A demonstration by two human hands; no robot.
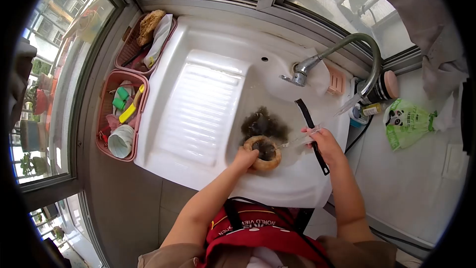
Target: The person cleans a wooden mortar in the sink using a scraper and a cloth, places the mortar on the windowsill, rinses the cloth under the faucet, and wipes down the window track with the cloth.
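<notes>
Head view: left hand pinches the left side of a round, hollow, tan-rimmed vessel, thumb at the opening; vessel is in the basin of the white sink, toward its near edge. Right hand is closed around two things: a long black-handled tool and a clear tube off the faucet, stream aimed at the vessel. Dark loose debris spreads just beyond it. Risks, my read: wet rim plus one-sided pinch, so the vessel could roll or slip; a slanted stream could splash over the near edge or spread debris; debris could clog the drain, which I can't make out; shared right-hand grip could let tool or tube slide. Edges: tool's lower end comes near the sink's right edge by the near corner, so little slack there. Faucet base limits reach at the far edge. Best room is left, over the ribbed drainboard, up to the pink basket against the left edge.
</notes>
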